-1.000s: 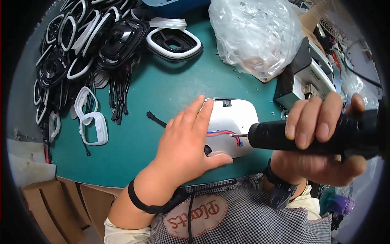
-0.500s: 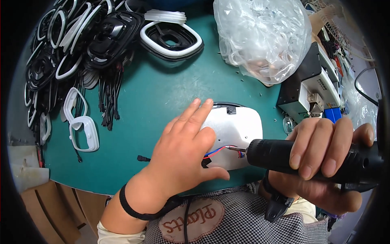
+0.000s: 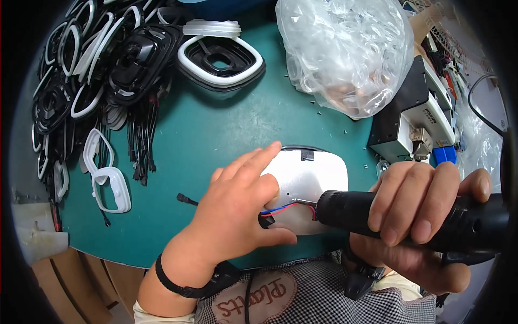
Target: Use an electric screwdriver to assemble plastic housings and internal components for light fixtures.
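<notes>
A silvery metal plate (image 3: pixel 318 171) with rounded corners and a dark rim lies on the table in front of me. My left hand (image 3: pixel 233 202) rests over its left side, fingers stretched toward the far edge and thumb apart near the close edge. In my right hand (image 3: pixel 418 216) is a black electric screwdriver (image 3: pixel 345 209), held almost level. Its thin bit (image 3: pixel 303 202) points left and lies low over the plate. Red and blue wires (image 3: pixel 280 208) run beneath the bit toward my left hand. Whether the bit touches a screw cannot be made out.
Black-and-white oval frames (image 3: pixel 143 59) are heaped at the far left, with cable bundles (image 3: pixel 141 146) below. One white-rimmed frame (image 3: pixel 221 81) sits apart. A clear plastic bag (image 3: pixel 345 48) of clear parts stands far right, beside a black-and-white machine (image 3: pixel 410 121). Small screws (image 3: pixel 365 166) are scattered nearby.
The screwdriver has shifted slightly left and down, with its bit a little further left over the plate. My left hand keeps its place on the plate. The whole view has shifted slightly.
</notes>
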